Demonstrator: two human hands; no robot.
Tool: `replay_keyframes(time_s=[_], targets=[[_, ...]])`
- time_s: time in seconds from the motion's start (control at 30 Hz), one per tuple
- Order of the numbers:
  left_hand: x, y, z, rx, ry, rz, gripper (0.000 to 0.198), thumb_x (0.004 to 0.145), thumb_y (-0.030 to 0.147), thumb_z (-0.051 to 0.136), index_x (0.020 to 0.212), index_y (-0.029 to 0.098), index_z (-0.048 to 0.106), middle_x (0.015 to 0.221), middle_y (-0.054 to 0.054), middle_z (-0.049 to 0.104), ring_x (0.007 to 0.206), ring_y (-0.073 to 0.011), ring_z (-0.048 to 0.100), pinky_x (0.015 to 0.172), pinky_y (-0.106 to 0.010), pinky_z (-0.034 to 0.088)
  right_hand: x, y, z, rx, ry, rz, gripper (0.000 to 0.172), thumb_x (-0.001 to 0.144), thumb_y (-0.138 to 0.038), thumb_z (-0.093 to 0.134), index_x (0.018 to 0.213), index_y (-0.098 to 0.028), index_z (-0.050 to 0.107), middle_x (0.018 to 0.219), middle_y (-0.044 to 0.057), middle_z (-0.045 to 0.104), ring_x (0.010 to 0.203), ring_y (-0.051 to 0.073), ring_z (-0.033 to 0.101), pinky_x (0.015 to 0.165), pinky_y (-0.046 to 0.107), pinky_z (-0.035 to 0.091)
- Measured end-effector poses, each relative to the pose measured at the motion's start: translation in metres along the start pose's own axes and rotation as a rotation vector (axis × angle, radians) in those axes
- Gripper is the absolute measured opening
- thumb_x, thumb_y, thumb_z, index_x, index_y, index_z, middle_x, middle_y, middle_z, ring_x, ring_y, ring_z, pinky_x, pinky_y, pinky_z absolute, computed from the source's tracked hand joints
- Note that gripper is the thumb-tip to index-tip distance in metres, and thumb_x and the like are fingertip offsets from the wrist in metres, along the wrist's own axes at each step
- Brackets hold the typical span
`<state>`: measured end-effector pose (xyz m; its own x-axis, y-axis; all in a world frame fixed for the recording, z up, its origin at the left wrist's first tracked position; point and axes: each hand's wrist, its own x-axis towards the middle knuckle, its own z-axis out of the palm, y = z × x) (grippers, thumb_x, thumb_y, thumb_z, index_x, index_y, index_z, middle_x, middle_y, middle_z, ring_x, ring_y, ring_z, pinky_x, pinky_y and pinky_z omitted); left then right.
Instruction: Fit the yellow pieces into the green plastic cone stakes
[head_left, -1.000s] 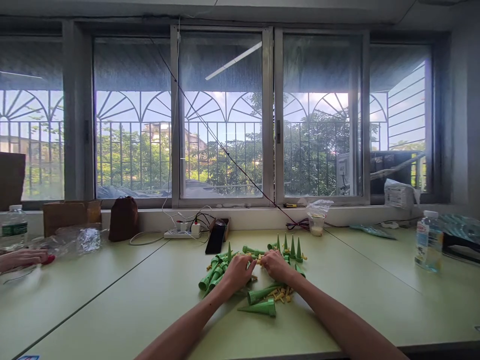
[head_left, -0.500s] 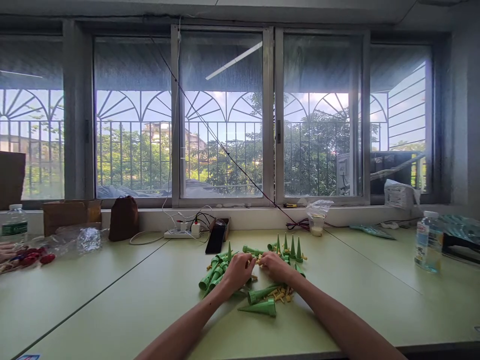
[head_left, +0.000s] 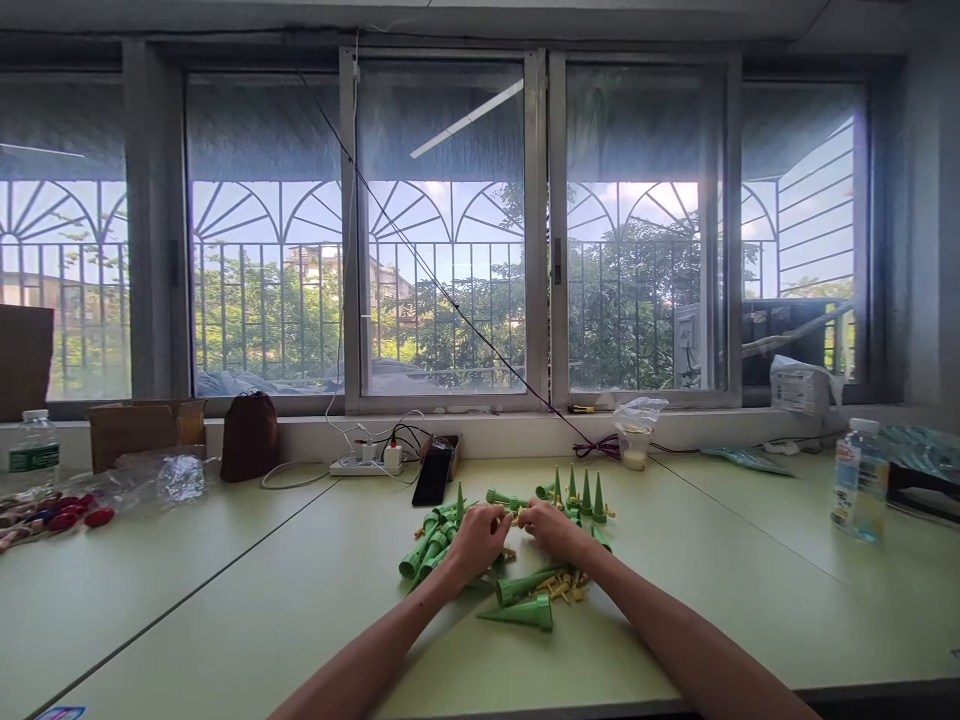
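Observation:
My left hand (head_left: pixel 478 538) and my right hand (head_left: pixel 553 530) meet almost fingertip to fingertip over the middle of a pile. Both have their fingers curled in a pinch. Bits of yellow show between the fingertips, but what each hand holds is too small to make out. Several hollow green plastic cone spikes (head_left: pixel 431 548) lie heaped left of my left hand. Beyond my right hand, green cones (head_left: pixel 598 498) stand point up. Nearer to me, between my forearms, a green cone (head_left: pixel 525 613) lies on its side beside small yellow T-shaped plastic pieces (head_left: pixel 564 585).
The pale green table (head_left: pixel 225 620) has seams across it. A phone (head_left: pixel 433 476) and a power strip (head_left: pixel 367 466) with cables are at the back. A plastic cup (head_left: pixel 634 445) stands back right, a bottle (head_left: pixel 857 480) far right. Red pieces (head_left: pixel 75 515) lie far left.
My hands stay in nearly the same place, still pinched together over the pile. The whole view has shifted very slightly.

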<state>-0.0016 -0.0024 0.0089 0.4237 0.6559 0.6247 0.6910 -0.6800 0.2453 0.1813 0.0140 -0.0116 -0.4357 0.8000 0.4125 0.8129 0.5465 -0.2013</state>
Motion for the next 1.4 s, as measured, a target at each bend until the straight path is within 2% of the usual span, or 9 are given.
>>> replay_keyframes(time_s=[0.2,0.37,0.47,0.63,0.8,0.87,1.1,1.3,1.4], targets=[[0.001,0.001,-0.002,-0.022,0.020,-0.014,0.034,0.089,0.030,0.044,0.062,0.017,0.059,0.059,-0.001,0.055,0.059,-0.0130,0.047,0.060,-0.025,0.031,0.000,-0.006,-0.004,0.076,0.200,-0.047,0.030,0.090,-0.006,0.042,0.077,-0.014,0.068,0.086,0.006,0.056,0.072,0.012,0.053,0.070,0.021,0.041],[0.001,0.003,-0.005,-0.081,0.025,-0.050,0.022,0.086,0.027,0.049,0.076,0.017,0.066,0.070,-0.002,0.062,0.066,-0.0147,0.054,0.066,-0.026,0.038,0.001,-0.018,-0.010,0.277,0.414,-0.189,0.024,0.094,-0.012,0.044,0.085,-0.015,0.066,0.090,0.005,0.055,0.079,0.012,0.055,0.073,0.021,0.043],[0.001,0.003,-0.005,-0.099,0.039,-0.054,0.018,0.084,0.025,0.051,0.085,0.017,0.067,0.072,-0.002,0.062,0.068,-0.0151,0.055,0.068,-0.026,0.039,0.000,-0.025,-0.013,0.341,0.486,-0.243,0.020,0.095,-0.016,0.046,0.090,-0.016,0.065,0.093,0.005,0.056,0.082,0.013,0.056,0.076,0.022,0.043],[0.000,0.000,-0.004,-0.074,0.019,-0.026,0.017,0.083,0.024,0.051,0.084,0.017,0.067,0.076,-0.003,0.062,0.071,-0.0156,0.055,0.071,-0.027,0.040,-0.001,-0.030,-0.015,0.330,0.483,-0.236,0.020,0.096,-0.018,0.045,0.089,-0.017,0.063,0.091,0.006,0.057,0.082,0.014,0.056,0.076,0.023,0.044],[-0.004,-0.007,0.000,0.013,-0.159,0.000,0.014,0.077,0.026,0.060,0.081,0.018,0.070,0.077,-0.004,0.061,0.079,-0.0189,0.055,0.074,-0.028,0.041,-0.004,-0.030,-0.016,0.262,0.473,-0.203,0.016,0.096,-0.016,0.044,0.089,-0.018,0.059,0.091,0.005,0.057,0.082,0.014,0.056,0.076,0.024,0.043],[-0.005,-0.008,0.001,0.035,-0.196,0.004,0.015,0.076,0.028,0.060,0.081,0.018,0.071,0.078,-0.005,0.061,0.080,-0.0198,0.056,0.075,-0.029,0.041,-0.005,-0.030,-0.017,0.256,0.474,-0.192,0.015,0.095,-0.016,0.043,0.089,-0.018,0.056,0.089,0.004,0.057,0.079,0.014,0.055,0.073,0.023,0.042],[-0.008,-0.003,-0.003,0.051,-0.242,0.013,0.023,0.078,0.031,0.057,0.089,0.019,0.074,0.081,-0.007,0.068,0.080,-0.0219,0.059,0.080,-0.032,0.042,-0.006,-0.030,-0.015,0.253,0.497,-0.155,0.013,0.095,-0.019,0.042,0.087,-0.018,0.052,0.083,0.004,0.057,0.072,0.015,0.052,0.068,0.024,0.039],[-0.009,-0.002,-0.004,0.016,-0.287,0.035,0.025,0.081,0.027,0.053,0.076,0.020,0.076,0.075,-0.007,0.071,0.076,-0.0210,0.061,0.079,-0.031,0.042,-0.008,-0.030,-0.016,0.244,0.471,-0.177,0.024,0.100,-0.021,0.035,0.097,-0.018,0.058,0.090,0.006,0.059,0.077,0.015,0.055,0.073,0.024,0.041],[-0.007,-0.003,-0.004,0.030,-0.249,0.031,0.025,0.082,0.026,0.052,0.074,0.018,0.075,0.077,-0.008,0.070,0.078,-0.0211,0.061,0.078,-0.031,0.042,-0.008,-0.029,-0.016,0.234,0.449,-0.177,0.026,0.100,-0.023,0.037,0.094,-0.019,0.062,0.090,0.005,0.059,0.079,0.015,0.056,0.074,0.024,0.041]])
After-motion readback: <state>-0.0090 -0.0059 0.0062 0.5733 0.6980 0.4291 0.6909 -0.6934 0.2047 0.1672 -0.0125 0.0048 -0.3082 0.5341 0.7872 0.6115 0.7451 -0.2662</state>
